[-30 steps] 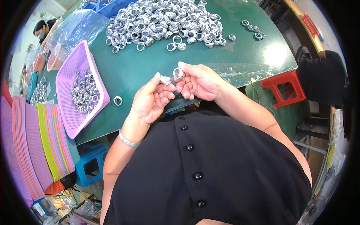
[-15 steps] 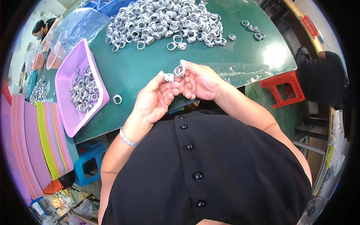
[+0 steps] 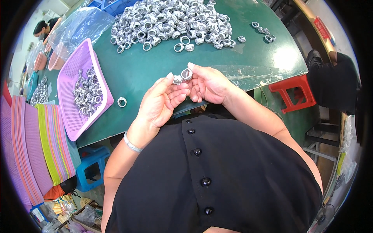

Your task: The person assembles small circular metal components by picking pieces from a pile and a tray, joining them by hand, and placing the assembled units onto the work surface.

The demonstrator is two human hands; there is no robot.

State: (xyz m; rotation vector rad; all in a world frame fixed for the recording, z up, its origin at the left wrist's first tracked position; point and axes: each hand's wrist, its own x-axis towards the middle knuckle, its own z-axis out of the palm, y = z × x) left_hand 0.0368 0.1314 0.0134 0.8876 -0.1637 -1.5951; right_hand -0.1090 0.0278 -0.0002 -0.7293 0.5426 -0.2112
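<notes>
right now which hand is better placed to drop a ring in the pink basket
Left, probably. The left hand holds a ring and is nearer the pink basket; the right hand is farther off.

A workshop: a heap of metal rings (image 3: 171, 21) on a green worktable (image 3: 132, 73), with stacked plastic baskets (image 3: 35, 147) alongside.

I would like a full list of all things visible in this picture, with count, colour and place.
table: one, green, centre
ring pile: many, silver, table's far side
loose rings: few, silver, far right
single ring: one, silver, beside basket
basket: one, pink, left, holding rings
stacked trays: several, pink and green, lower left
stool: one, red, right
stool: one, blue, under table
left hand: holds small silver piece
right hand: holds silver ring
</notes>
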